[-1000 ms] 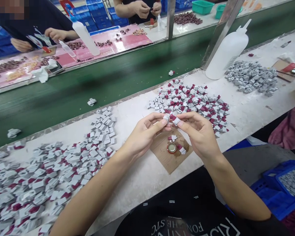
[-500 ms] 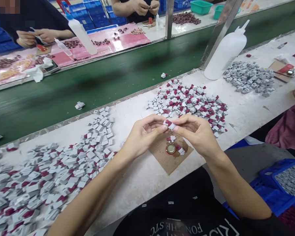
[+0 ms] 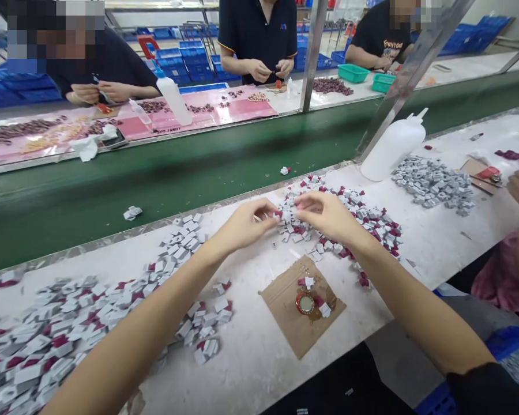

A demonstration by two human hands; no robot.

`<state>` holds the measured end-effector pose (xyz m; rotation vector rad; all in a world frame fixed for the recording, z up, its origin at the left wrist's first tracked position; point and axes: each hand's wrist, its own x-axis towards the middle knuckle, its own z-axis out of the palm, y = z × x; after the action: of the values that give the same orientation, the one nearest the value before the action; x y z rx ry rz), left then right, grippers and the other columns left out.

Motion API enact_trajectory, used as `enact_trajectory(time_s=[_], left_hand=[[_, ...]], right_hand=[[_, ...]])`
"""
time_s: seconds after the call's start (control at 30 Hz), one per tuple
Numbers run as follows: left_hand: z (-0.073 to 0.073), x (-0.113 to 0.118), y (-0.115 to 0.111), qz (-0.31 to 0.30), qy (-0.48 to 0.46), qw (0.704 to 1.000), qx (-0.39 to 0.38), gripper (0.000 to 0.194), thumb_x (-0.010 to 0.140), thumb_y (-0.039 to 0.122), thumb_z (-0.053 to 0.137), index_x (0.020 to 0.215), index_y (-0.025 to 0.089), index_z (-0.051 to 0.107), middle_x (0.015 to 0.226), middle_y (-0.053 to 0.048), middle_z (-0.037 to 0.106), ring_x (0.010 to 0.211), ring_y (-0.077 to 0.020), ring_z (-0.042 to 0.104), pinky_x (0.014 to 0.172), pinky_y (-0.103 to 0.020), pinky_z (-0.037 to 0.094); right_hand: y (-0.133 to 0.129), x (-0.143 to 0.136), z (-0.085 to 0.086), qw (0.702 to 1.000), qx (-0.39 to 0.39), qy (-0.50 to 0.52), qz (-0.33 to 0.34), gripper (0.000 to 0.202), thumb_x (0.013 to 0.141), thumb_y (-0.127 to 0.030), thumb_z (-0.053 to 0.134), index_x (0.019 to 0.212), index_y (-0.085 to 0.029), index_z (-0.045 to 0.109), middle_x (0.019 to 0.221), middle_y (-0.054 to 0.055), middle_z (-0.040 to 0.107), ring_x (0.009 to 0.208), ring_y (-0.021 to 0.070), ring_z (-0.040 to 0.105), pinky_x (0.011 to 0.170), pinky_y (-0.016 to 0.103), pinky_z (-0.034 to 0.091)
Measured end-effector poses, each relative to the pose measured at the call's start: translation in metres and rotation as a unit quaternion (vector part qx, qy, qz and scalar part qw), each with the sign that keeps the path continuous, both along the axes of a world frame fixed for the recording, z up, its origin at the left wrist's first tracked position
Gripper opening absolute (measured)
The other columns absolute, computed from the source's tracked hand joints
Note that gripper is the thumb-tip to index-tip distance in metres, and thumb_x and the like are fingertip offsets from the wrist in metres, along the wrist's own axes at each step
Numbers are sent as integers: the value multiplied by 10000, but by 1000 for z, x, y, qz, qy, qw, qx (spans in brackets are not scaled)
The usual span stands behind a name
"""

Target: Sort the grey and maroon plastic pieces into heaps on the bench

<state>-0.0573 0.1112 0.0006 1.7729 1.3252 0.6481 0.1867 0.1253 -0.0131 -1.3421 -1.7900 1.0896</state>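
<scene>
My left hand [image 3: 251,223] is at the near-left edge of a pile of small grey-and-maroon plastic pieces [image 3: 367,222]. Its thumb and forefinger pinch a small piece with a maroon end [image 3: 278,214], mostly hidden by the fingertips. Just across from it, my right hand [image 3: 326,214] hovers over the same pile, thumb and fingers apart, with loose pieces just below its tips. Nearer me lies a square of brown cardboard [image 3: 285,314]. On it are a bottle cap [image 3: 305,303] and two grey-and-maroon pieces [image 3: 323,308] beside a wet patch.
More grey-and-maroon pieces [image 3: 69,323] spread across the left of the white table [image 3: 242,369]. A white squeeze bottle [image 3: 391,147] stands behind the pile, left of a grey heap [image 3: 435,181]. Beyond the green belt [image 3: 190,178], co-workers sit at a pink-covered bench [image 3: 207,118].
My hands have drawn apart and moved forward from above the cardboard to the pile. The right fingers have opened off the piece both hands held. The view has tilted up.
</scene>
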Motion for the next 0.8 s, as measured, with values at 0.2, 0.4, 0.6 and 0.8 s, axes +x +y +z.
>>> enact_trajectory(time_s=[0.2, 0.4, 0.6, 0.8], left_hand=[[-23, -16, 83, 254, 21, 966, -41, 137, 914, 171, 789, 845, 213, 678, 841, -77, 749, 789, -212, 668, 759, -359, 519], [-49, -10, 136, 297, 21, 953, -62, 164, 855, 190, 823, 770, 216, 685, 685, -44, 640, 753, -233, 643, 729, -366, 522], [-48, 1, 151, 273, -1, 959, -73, 160, 792, 128, 855, 761, 198, 715, 728, -71, 693, 823, -281, 701, 803, -405, 540], [-15, 9, 111, 200, -54, 978, -7, 134, 923, 210, 766, 1056, 202, 746, 983, -80, 780, 978, -258, 722, 884, -361, 564]], right_hand=[[123, -54, -6, 972, 49, -209, -93, 324, 990, -196, 748, 1306, -214, 816, 1220, 113, 866, 1173, 315, 796, 1121, 464, 593], [162, -90, -29, 973, 51, -211, -79, 100, 894, -162, 758, 971, -194, 813, 1140, 147, 850, 1148, 323, 774, 1099, 450, 573], [157, -71, -14, 984, 90, -145, -51, 210, 799, -143, 687, 988, -190, 767, 980, 61, 762, 842, 229, 716, 867, 372, 611], [103, -41, 13, 985, 163, -59, 13, 200, 770, -159, 726, 949, -237, 768, 1064, 45, 656, 813, 194, 655, 890, 399, 606]])
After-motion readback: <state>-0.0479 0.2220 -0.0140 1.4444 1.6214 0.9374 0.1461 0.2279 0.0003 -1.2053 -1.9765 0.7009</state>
